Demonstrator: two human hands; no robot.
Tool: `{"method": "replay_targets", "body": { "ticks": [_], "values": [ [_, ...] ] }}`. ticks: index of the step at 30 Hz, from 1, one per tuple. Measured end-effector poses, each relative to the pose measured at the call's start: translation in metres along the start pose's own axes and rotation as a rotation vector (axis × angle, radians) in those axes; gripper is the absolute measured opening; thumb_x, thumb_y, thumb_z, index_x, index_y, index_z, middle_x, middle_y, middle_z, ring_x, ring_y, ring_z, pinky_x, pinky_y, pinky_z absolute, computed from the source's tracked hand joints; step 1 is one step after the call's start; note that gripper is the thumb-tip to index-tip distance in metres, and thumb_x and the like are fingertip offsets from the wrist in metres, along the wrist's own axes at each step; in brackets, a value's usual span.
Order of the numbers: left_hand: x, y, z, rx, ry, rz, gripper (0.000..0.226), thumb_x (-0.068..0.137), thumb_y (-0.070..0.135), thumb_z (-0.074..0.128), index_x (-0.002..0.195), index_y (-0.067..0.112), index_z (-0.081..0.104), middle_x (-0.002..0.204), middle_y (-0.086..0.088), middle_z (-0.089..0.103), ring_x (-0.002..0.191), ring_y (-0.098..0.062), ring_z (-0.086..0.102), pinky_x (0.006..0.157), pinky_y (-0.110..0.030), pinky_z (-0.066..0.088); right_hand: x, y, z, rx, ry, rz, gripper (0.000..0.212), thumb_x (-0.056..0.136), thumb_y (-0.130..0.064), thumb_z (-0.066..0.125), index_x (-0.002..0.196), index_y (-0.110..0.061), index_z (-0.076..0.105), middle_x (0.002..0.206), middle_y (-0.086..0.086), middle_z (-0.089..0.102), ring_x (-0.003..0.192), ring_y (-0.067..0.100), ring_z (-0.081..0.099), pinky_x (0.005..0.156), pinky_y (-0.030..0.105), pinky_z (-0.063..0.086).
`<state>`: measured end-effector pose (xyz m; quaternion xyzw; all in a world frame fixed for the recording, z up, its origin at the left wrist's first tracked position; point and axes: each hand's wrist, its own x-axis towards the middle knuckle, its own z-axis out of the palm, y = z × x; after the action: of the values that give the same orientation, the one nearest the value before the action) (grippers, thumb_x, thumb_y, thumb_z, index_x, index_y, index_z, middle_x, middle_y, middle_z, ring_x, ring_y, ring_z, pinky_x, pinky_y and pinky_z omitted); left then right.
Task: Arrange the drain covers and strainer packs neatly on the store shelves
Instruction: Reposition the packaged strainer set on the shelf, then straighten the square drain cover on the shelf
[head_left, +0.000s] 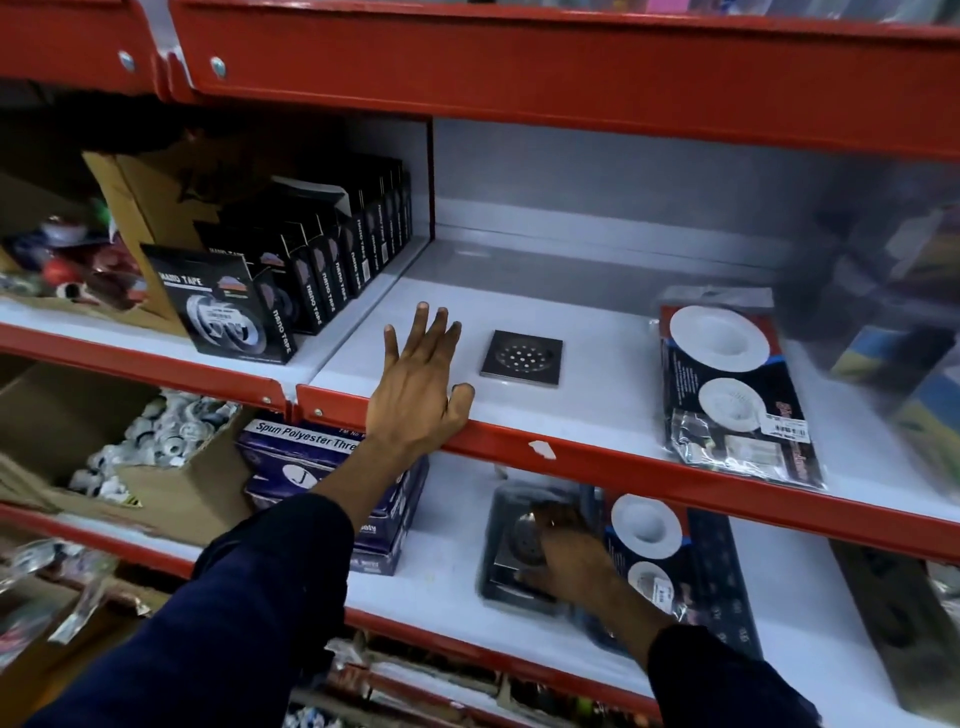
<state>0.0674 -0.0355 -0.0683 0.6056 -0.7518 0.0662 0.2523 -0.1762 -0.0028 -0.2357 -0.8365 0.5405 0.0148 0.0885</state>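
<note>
**Two hands on two shelves, one cover lying loose**

Our left hand (418, 387) lies palm down on the white upper shelf (597, 415), fingers spread and flat, holding nothing, its heel over the red front edge near the shelf's left corner. Just to its right, apart from the thumb, a square drain cover (522, 357) lies flat, perforated disc facing up. Farther along towards the right end, a strainer pack (735, 389) rests on the same shelf, its lower end overhanging the front edge a little.

Our right hand (563, 558) reaches onto the lower shelf (441, 582), where it sits on top of a wrapped drain cover (506, 545). Motion blur keeps us from telling whether the fingers grip it or only press on it. A second strainer pack (670, 551) lies touching that cover on its right side.

Left of the divider, black tape boxes (291, 270) stand in rows. Below them, thread boxes (311, 467) are stacked on the lower shelf.
</note>
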Motion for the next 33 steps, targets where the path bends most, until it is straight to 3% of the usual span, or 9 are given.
{"method": "replay_targets", "body": {
  "ticks": [2,7,13,18,21,23,25,29,33],
  "values": [
    [0.000,0.000,0.001,0.007,0.005,-0.001,0.081,0.085,0.052,0.017,0.152,0.008,0.028,0.163,-0.014,0.023,0.155,-0.026,0.002,0.123,-0.060,0.007,0.009,-0.001,0.011,0.016,-0.053,0.033,0.087,0.072,-0.063,0.069,0.138,-0.015,0.039,0.137,0.010,0.050,0.120,0.029,0.051,0.101,0.036,0.045],
    [0.001,-0.001,0.001,-0.003,0.019,0.000,0.082,0.085,0.054,0.017,0.152,0.008,0.030,0.163,-0.015,0.024,0.155,-0.026,0.003,0.123,-0.060,0.008,0.017,-0.010,0.029,-0.014,-0.101,0.069,0.094,0.076,-0.053,0.073,0.145,-0.005,0.031,0.144,0.013,0.045,0.127,0.033,0.048,0.109,0.036,0.038],
    [0.001,0.000,0.000,0.018,0.012,-0.021,0.080,0.081,0.046,0.026,0.152,0.009,0.029,0.163,-0.013,0.024,0.155,-0.024,0.002,0.125,-0.057,0.007,0.013,-0.006,0.026,0.067,-0.070,0.074,0.096,0.070,-0.054,0.076,0.146,-0.014,0.032,0.149,0.012,0.040,0.135,0.033,0.039,0.112,0.039,0.037],
    [0.001,-0.002,0.002,0.023,0.022,-0.011,0.080,0.084,0.050,0.020,0.152,0.009,0.028,0.163,-0.014,0.024,0.155,-0.025,0.001,0.124,-0.059,0.008,-0.015,-0.010,-0.021,0.099,0.232,-0.119,0.059,0.090,-0.045,0.055,0.144,-0.028,0.039,0.139,-0.002,0.056,0.119,0.018,0.058,0.090,0.031,0.052],
    [0.000,-0.001,0.002,0.027,0.023,-0.008,0.080,0.084,0.050,0.020,0.153,0.009,0.028,0.163,-0.014,0.023,0.155,-0.025,0.001,0.124,-0.059,0.008,-0.034,-0.017,-0.056,0.013,0.620,-0.417,0.033,0.087,-0.028,0.065,0.119,-0.021,0.062,0.110,-0.001,0.071,0.095,0.015,0.065,0.070,0.028,0.054],
    [-0.001,0.000,0.002,0.031,0.026,-0.007,0.080,0.083,0.048,0.022,0.153,0.009,0.028,0.163,-0.014,0.023,0.155,-0.025,0.000,0.124,-0.059,0.007,-0.040,-0.020,-0.079,-0.051,0.863,-0.616,0.027,0.085,-0.020,0.067,0.111,-0.018,0.062,0.099,0.001,0.073,0.086,0.017,0.064,0.067,0.029,0.051],
    [-0.001,0.000,0.002,0.024,0.028,-0.005,0.079,0.083,0.046,0.024,0.152,0.008,0.028,0.163,-0.014,0.024,0.155,-0.026,0.001,0.124,-0.059,0.008,-0.041,-0.027,-0.111,-0.096,0.970,-0.665,0.025,0.085,-0.021,0.064,0.110,-0.017,0.061,0.097,0.004,0.072,0.084,0.019,0.061,0.068,0.031,0.047],
    [-0.002,0.000,0.004,0.007,0.035,-0.001,0.079,0.084,0.049,0.024,0.152,0.008,0.030,0.163,-0.014,0.025,0.155,-0.027,-0.001,0.123,-0.061,0.007,-0.024,-0.043,-0.174,-0.016,0.913,-0.403,0.029,0.083,-0.027,0.065,0.110,-0.017,0.064,0.107,0.004,0.068,0.096,0.021,0.056,0.077,0.036,0.047],
    [0.000,0.002,0.003,0.010,0.031,-0.023,0.079,0.080,0.043,0.028,0.152,0.009,0.030,0.163,-0.013,0.025,0.155,-0.025,-0.002,0.124,-0.059,0.007,0.027,-0.033,-0.201,0.033,0.542,-0.083,0.065,0.084,-0.052,0.061,0.138,-0.019,0.047,0.143,0.006,0.049,0.130,0.028,0.043,0.104,0.042,0.043]
  ]
}}
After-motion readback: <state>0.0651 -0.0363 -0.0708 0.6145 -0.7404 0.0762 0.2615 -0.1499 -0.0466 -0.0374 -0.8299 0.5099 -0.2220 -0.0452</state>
